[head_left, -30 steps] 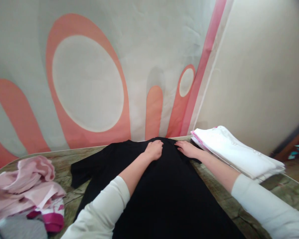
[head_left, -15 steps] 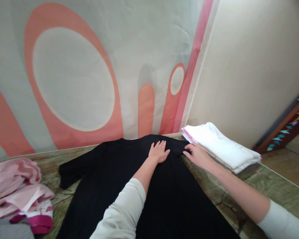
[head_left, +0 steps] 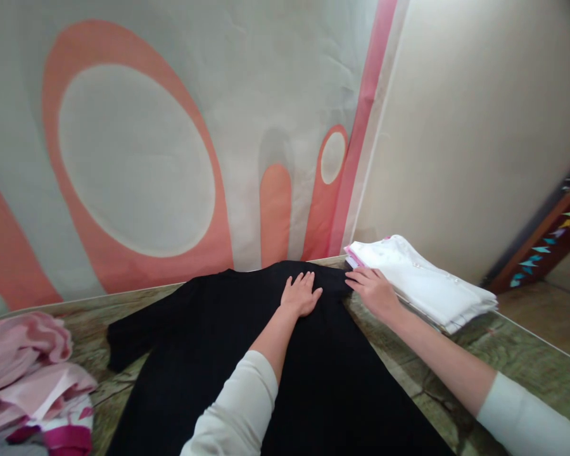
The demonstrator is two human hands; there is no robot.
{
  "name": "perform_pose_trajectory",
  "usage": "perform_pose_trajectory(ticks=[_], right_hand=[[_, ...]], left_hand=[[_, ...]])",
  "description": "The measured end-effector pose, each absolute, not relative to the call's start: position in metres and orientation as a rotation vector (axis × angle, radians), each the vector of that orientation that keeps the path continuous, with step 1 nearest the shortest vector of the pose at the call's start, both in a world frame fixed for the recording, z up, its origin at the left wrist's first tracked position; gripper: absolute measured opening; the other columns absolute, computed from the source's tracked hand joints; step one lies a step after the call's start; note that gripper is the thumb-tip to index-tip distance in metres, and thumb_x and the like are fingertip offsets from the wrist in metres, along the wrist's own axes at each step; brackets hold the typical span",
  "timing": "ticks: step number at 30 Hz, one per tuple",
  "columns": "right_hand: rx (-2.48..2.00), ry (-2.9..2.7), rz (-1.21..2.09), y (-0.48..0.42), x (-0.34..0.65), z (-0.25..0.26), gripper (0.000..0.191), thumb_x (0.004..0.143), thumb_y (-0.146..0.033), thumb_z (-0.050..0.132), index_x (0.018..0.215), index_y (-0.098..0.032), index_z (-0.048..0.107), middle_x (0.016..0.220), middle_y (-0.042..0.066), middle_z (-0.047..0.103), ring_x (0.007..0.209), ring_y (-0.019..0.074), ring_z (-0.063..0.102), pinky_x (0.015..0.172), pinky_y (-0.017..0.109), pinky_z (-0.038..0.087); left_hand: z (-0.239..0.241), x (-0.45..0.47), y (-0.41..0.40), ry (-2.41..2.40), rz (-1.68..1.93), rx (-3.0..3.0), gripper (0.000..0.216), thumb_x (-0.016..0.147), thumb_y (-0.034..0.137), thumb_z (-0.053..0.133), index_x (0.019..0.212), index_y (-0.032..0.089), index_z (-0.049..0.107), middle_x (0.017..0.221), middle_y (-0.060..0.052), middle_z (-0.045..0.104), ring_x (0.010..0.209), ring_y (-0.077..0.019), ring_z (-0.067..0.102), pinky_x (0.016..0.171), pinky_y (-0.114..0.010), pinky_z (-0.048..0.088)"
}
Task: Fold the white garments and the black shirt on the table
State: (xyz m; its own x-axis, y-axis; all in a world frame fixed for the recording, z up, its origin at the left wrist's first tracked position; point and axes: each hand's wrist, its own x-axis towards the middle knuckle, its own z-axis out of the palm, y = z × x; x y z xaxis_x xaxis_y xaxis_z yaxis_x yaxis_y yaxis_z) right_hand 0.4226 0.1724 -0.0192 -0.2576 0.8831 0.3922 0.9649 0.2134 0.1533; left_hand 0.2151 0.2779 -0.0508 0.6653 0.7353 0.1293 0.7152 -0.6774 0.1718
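A black short-sleeved garment (head_left: 209, 354) lies spread flat on a mottled green-brown table (head_left: 517, 354), collar end towards the wall. My left hand (head_left: 300, 294) lies flat on it near the collar, fingers spread, open. My right hand (head_left: 373, 290) rests at the garment's right shoulder edge, fingers stretched out towards a folded white stack (head_left: 422, 282), touching the black cloth or the table beside it; which one I cannot tell. Both my arms wear white sleeves.
A heap of pink and magenta clothes (head_left: 28, 373) sits at the table's left end. The folded white stack lies at the far right corner. A grey and salmon patterned cloth (head_left: 171, 145) hangs behind the table, beside a cream wall (head_left: 479, 126).
My left hand went from curled to flat and spread on the garment. My right hand shifted right to the shoulder edge by the white stack. The view turned slightly right.
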Motion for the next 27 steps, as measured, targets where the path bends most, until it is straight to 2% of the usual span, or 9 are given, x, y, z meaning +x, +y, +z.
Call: perform_pose_trajectory(ticks=[6,9,11,14,18,21,24,27], right_hand=[[-1.900,-2.353,-0.249,0.179,0.433,-0.021,0.049,0.071,0.001,0.042,0.108,-0.021,0.064,0.113,0.004,0.063,0.105,0.0195,0.054,0.093,0.032,0.034],[-2.027,-2.238,-0.189,0.202,0.421,-0.011,0.048,0.076,-0.002,0.039,0.115,-0.019,0.060,0.117,0.005,0.061,0.104,0.0177,0.056,0.091,0.027,0.036],[-2.124,-2.168,-0.171,0.221,0.411,-0.010,0.041,0.082,-0.009,0.039,0.118,-0.016,0.057,0.117,0.010,0.060,0.104,0.0193,0.056,0.090,0.027,0.038],[-2.216,-2.113,-0.167,0.246,0.400,-0.023,0.034,0.086,-0.025,0.043,0.113,-0.011,0.059,0.111,0.017,0.061,0.104,0.0273,0.056,0.087,0.036,0.040],[-2.284,-2.033,-0.196,0.263,0.401,-0.042,0.042,0.090,-0.037,0.036,0.116,-0.011,0.056,0.117,0.019,0.057,0.107,0.0324,0.052,0.086,0.047,0.039],[-2.261,-2.011,-0.224,0.266,0.405,-0.048,0.042,0.092,-0.038,0.033,0.121,-0.014,0.051,0.121,0.016,0.055,0.110,0.0302,0.050,0.090,0.047,0.035],[-2.202,-1.979,-0.267,0.263,0.405,-0.049,0.040,0.093,-0.033,0.031,0.123,-0.014,0.050,0.125,0.015,0.052,0.114,0.0271,0.047,0.094,0.042,0.034],[-2.119,-1.942,-0.314,0.256,0.402,-0.043,0.035,0.091,-0.025,0.034,0.119,-0.013,0.051,0.124,0.014,0.052,0.113,0.0229,0.047,0.095,0.034,0.034]], left_hand=[[-0.051,0.216,0.277,1.210,0.244,2.778,0.063,0.090,0.055,0.014,0.142,0.020,0.021,0.148,-0.004,0.022,0.136,-0.0228,0.014,0.108,-0.047,0.012],[-0.052,0.215,0.277,1.222,0.260,2.780,0.064,0.089,0.055,0.015,0.141,0.020,0.023,0.148,-0.004,0.022,0.136,-0.0224,0.015,0.108,-0.047,0.012],[-0.053,0.215,0.278,1.235,0.274,2.782,0.064,0.089,0.056,0.015,0.141,0.019,0.023,0.148,-0.004,0.022,0.136,-0.0225,0.015,0.108,-0.047,0.012],[-0.056,0.214,0.279,1.241,0.285,2.787,0.066,0.088,0.057,0.013,0.141,0.018,0.024,0.148,-0.005,0.022,0.136,-0.0227,0.015,0.109,-0.046,0.013],[-0.058,0.215,0.281,1.243,0.298,2.785,0.067,0.088,0.058,0.014,0.141,0.018,0.025,0.148,-0.005,0.022,0.136,-0.0227,0.015,0.109,-0.046,0.012],[-0.055,0.215,0.278,1.252,0.307,2.770,0.065,0.089,0.056,0.017,0.140,0.016,0.027,0.147,-0.007,0.024,0.135,-0.0237,0.017,0.109,-0.046,0.013],[-0.047,0.213,0.271,1.224,0.439,2.815,0.057,0.091,0.047,0.026,0.137,0.015,0.032,0.145,-0.008,0.028,0.134,-0.0234,0.019,0.108,-0.043,0.017],[-0.036,0.209,0.261,1.051,0.615,2.904,0.041,0.091,0.035,0.032,0.126,0.019,0.047,0.135,-0.007,0.042,0.127,-0.0207,0.033,0.105,-0.036,0.024]])
